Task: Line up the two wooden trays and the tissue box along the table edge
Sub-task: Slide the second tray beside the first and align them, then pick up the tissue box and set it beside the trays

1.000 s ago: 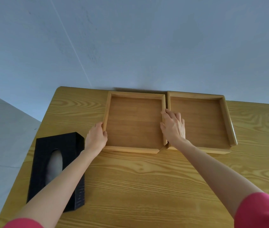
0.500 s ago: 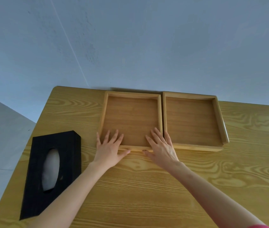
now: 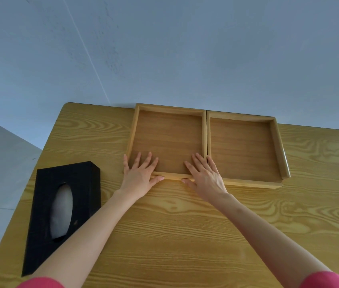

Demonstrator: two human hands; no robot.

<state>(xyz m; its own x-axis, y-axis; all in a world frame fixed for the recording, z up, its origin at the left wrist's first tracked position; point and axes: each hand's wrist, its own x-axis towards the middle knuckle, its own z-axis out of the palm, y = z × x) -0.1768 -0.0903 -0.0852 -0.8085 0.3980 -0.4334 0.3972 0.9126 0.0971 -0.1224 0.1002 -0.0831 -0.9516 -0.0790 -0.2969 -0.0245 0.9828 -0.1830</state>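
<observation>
Two wooden trays sit side by side at the table's far edge, their sides touching: the left tray (image 3: 167,110) and the right tray (image 3: 277,142). My left hand (image 3: 138,176) lies flat, fingers spread, over the left tray's near-left corner. My right hand (image 3: 205,177) lies flat over that tray's near-right corner, fingers reaching to the seam between the trays. Neither hand grips anything. A black tissue box (image 3: 46,204) with a white tissue in its oval slot lies at the table's left side, nearer me, partly behind my left forearm.
The wooden table (image 3: 185,235) ends at a pale wall along its far edge and drops off at its left edge (image 3: 40,156) to a grey floor. Bare tabletop lies between the trays and me and right of the right tray.
My hands left the left tray's two sides and came to its near edge, fingers spread flat. The left tray now sits square against the right tray.
</observation>
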